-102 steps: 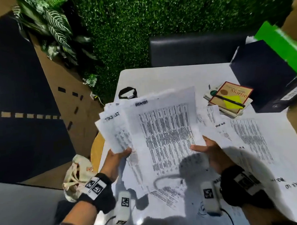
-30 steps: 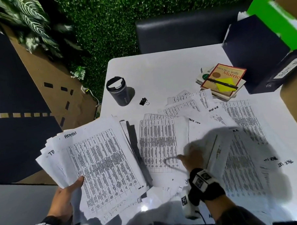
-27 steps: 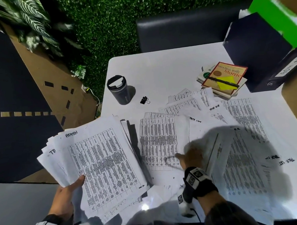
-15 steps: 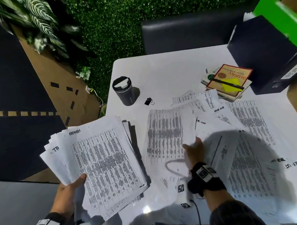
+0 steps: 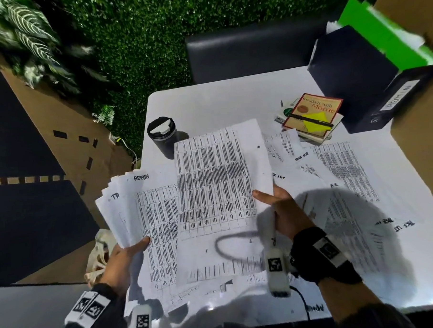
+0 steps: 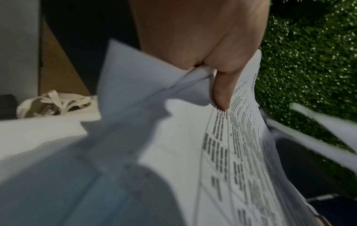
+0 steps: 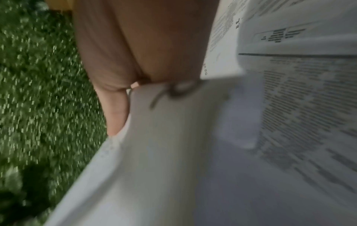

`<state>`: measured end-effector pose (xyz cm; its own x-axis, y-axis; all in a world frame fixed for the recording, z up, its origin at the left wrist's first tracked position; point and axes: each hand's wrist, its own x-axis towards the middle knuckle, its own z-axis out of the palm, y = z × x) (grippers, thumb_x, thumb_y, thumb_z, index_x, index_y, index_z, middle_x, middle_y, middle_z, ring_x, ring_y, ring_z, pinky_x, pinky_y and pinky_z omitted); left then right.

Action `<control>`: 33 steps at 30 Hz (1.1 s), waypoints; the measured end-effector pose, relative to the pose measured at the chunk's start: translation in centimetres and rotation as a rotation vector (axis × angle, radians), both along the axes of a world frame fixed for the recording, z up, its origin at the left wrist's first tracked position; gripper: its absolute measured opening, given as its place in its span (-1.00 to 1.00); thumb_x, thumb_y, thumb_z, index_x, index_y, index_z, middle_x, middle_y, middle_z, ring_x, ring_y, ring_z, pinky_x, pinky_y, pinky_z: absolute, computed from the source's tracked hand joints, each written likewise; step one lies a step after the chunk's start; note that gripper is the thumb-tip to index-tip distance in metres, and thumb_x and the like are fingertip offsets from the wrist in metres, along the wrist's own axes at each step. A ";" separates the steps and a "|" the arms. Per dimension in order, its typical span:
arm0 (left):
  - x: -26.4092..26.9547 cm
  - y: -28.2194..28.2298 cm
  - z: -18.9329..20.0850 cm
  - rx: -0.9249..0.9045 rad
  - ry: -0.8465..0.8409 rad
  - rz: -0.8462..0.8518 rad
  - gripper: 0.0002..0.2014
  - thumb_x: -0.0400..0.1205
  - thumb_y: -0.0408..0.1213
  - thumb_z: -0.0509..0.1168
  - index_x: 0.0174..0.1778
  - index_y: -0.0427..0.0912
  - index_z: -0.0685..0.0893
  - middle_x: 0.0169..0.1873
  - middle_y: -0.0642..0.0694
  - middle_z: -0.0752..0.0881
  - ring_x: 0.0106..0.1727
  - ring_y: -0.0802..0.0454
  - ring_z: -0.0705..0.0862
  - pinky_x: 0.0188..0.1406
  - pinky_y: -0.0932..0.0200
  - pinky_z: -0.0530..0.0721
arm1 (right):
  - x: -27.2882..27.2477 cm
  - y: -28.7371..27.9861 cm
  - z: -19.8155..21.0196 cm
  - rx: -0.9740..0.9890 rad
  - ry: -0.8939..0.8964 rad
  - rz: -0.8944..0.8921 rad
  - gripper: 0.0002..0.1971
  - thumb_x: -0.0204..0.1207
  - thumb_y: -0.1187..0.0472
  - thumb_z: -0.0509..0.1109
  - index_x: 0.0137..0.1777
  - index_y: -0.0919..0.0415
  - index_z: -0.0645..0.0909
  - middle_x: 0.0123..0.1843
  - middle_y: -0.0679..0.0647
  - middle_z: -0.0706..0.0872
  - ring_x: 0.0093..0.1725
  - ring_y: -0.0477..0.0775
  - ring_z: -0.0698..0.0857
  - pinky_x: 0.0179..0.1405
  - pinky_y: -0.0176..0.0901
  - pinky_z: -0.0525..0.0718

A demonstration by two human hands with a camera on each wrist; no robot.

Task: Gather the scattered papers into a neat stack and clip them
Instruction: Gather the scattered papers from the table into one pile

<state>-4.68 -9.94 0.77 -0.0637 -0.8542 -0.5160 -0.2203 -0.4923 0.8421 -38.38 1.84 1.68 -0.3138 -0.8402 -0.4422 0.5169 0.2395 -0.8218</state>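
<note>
Half a second ago the right hand (image 5: 282, 210) was flat on a sheet on the desk (image 5: 220, 99); now that sheet (image 5: 216, 183) is lifted and swung across toward the bundle (image 5: 148, 211) in the left hand (image 5: 125, 257). Right fingers (image 7: 115, 113) pinch the sheet at its right edge, thumb on top. Left fingers (image 6: 222, 91) are curled round the bundle's lower corner, thumb pressed on the printed face, the pages fanned out and uneven above it.

More loose papers (image 5: 340, 173) lie on the desk beyond and to the right of the right fingers. No clip shows in these views; the raised sheet covers the patch of desk by the cup (image 5: 163, 136).

Risks, as I judge them: the left grip is a single corner pinch on a splayed pile, so adding the sheet could let pages slide out or drop off the desk's near edge. Held by one edge, the sheet may droop or fold as it lands, and could brush the cup just beyond it. Clipping before squaring the edges would lock in a crooked stack.
</note>
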 end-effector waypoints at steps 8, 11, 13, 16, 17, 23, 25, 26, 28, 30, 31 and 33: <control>-4.3 0.7 0.2 0.034 0.131 -0.173 -0.76 0.63 -0.52 0.24 0.18 -0.25 0.63 -0.03 -0.14 0.79 0.21 -0.16 0.73 -0.03 0.05 0.64 | 2.8 0.3 -1.8 0.099 0.313 0.138 -0.55 0.50 0.44 0.36 0.40 0.25 0.47 0.31 0.19 0.67 0.36 0.19 0.61 0.36 0.00 0.57; -5.5 1.7 1.6 0.040 0.223 -0.252 -0.64 0.65 -0.51 0.20 -0.12 0.04 0.80 -0.26 0.18 0.85 -0.17 0.29 0.80 -0.08 0.20 0.58 | 3.4 0.3 -2.0 0.073 0.464 0.097 -0.46 0.48 0.41 0.42 0.46 0.33 0.38 0.36 0.26 0.59 0.33 0.15 0.58 0.29 -0.30 0.55; -5.7 1.9 1.7 0.071 0.254 -0.257 -0.67 0.62 -0.41 0.24 -0.22 0.04 0.86 -0.21 0.14 0.86 -0.07 0.20 0.81 0.06 0.10 0.62 | 3.8 0.4 -1.9 0.022 0.330 0.059 -0.45 0.48 0.43 0.42 0.44 0.33 0.34 0.28 0.19 0.64 0.21 0.03 0.66 0.06 -0.48 0.63; -5.8 1.8 1.6 0.138 0.286 -0.194 -0.65 0.76 -0.08 0.02 0.13 -0.02 0.73 0.02 -0.05 0.84 0.17 -0.10 0.76 0.17 -0.04 0.68 | 4.4 0.6 -2.5 -0.029 -0.001 0.110 -0.46 0.49 0.39 0.42 0.45 0.22 0.39 0.38 0.13 0.64 0.20 -0.08 0.73 0.06 -0.30 0.72; -6.0 1.7 1.7 0.148 0.283 -0.211 -0.58 0.71 0.10 -0.02 0.19 0.00 0.67 0.04 -0.01 0.83 0.15 -0.05 0.76 0.13 0.01 0.69 | 4.7 0.8 -2.5 -0.056 -0.065 0.136 -0.47 0.48 0.40 0.42 0.44 0.18 0.42 0.44 0.09 0.59 0.22 -0.18 0.71 0.18 -0.26 0.69; -3.4 1.4 -0.5 0.072 0.015 -0.321 -0.32 0.23 0.18 0.59 -0.78 -0.18 0.31 -0.78 -0.03 0.27 -0.66 0.10 0.16 -0.20 0.07 0.32 | 4.9 0.4 -4.5 0.202 0.011 -0.125 -0.42 0.27 0.22 0.63 0.24 0.28 0.47 0.15 0.21 0.71 0.22 0.20 0.61 -0.05 -0.31 0.68; -2.7 1.4 -0.9 0.058 -0.029 -0.256 -0.40 0.19 0.12 0.63 -0.66 -0.14 0.34 -0.75 -0.04 0.25 -0.65 0.11 0.14 -0.23 0.01 0.31 | 3.3 1.1 -5.5 0.573 0.510 -0.237 -0.33 0.28 -0.02 0.58 0.29 0.33 0.46 0.21 0.32 0.63 0.16 0.25 0.61 -0.02 -0.12 0.63; -2.4 1.5 -0.8 0.043 -0.027 -0.240 -0.45 0.22 0.08 0.62 -0.51 -0.22 0.42 -0.71 -0.06 0.31 -0.64 0.09 0.21 -0.30 0.04 0.32 | 2.5 1.9 -6.3 0.753 0.662 -0.273 -0.24 0.28 -0.11 0.56 0.35 0.34 0.41 0.27 0.34 0.57 0.21 0.30 0.59 0.11 0.03 0.61; -1.7 1.9 -0.8 0.035 -0.040 -0.170 -0.52 0.39 -0.11 0.57 -0.31 -0.36 0.43 -0.59 -0.11 0.50 -0.52 -0.06 0.48 -0.28 0.08 0.52 | 1.3 3.4 -7.1 0.986 0.749 -0.315 -0.15 0.30 -0.15 0.53 0.45 0.32 0.30 0.39 0.37 0.43 0.37 0.40 0.46 0.29 0.24 0.51; -0.6 1.9 -1.3 0.051 -0.087 -0.137 -0.61 0.37 -0.16 0.59 -0.26 -0.36 0.54 -0.53 -0.11 0.65 -0.37 -0.15 0.58 -0.02 -0.10 0.63 | 1.0 4.3 -7.7 1.041 0.748 -0.327 -0.13 0.31 -0.11 0.53 0.47 0.32 0.23 0.45 0.40 0.34 0.45 0.42 0.35 0.33 0.29 0.40; 0.0 2.0 -1.5 0.074 -0.107 -0.124 -0.50 0.25 -0.06 0.64 -0.18 -0.35 0.60 -0.46 -0.15 0.72 -0.31 -0.13 0.61 -0.05 -0.08 0.62 | 1.1 4.5 -8.0 1.041 0.756 -0.324 -0.12 0.30 -0.10 0.54 0.47 0.32 0.23 0.45 0.41 0.33 0.45 0.42 0.34 0.33 0.29 0.38; 1.6 1.8 -2.5 0.090 -0.134 -0.074 -0.18 0.11 0.12 0.67 0.10 -0.40 0.62 -0.15 -0.30 0.80 -0.08 -0.13 0.68 -0.09 0.02 0.60 | 1.4 4.6 -8.6 1.051 0.773 -0.297 -0.10 0.28 -0.11 0.56 0.48 0.32 0.22 0.46 0.42 0.33 0.46 0.41 0.35 0.34 0.28 0.39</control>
